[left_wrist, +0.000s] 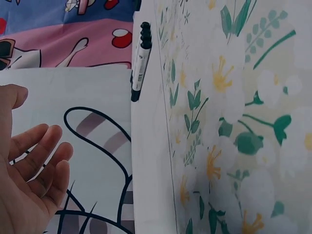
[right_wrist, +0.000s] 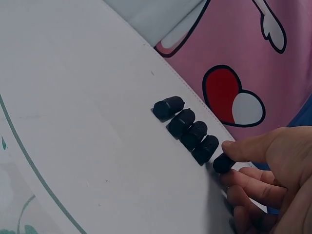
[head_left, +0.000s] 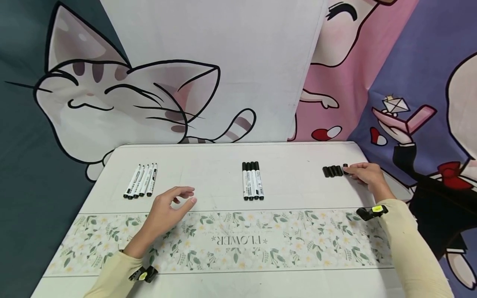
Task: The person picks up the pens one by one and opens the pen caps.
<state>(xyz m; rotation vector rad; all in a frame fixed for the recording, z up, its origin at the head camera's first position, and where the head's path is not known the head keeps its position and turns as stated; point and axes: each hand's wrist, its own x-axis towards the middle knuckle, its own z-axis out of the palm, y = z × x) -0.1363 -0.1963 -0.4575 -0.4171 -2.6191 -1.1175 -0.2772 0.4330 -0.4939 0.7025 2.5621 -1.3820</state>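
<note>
At the table's right end my right hand (head_left: pixel 367 174) pinches a black marker cap (right_wrist: pixel 224 163) between thumb and fingers. Just left of it lies a row of several loose black caps (head_left: pixel 332 171), seen closer in the right wrist view. My left hand (head_left: pixel 169 209) hovers over the left part of the table with fingers loosely bent and nothing in them. Nearest to it are several uncapped white markers (head_left: pixel 141 181), lying side by side with their tips pointing away. Several capped markers (head_left: pixel 252 181) lie in a row at the middle of the table.
The white table (head_left: pixel 208 178) carries a floral strip (head_left: pixel 238 240) printed with FLOWER along its near half. Cartoon-printed cloth (head_left: pixel 238 74) hangs behind the far edge and down the right side. Each sleeve wears a small black wrist device (head_left: pixel 143 274).
</note>
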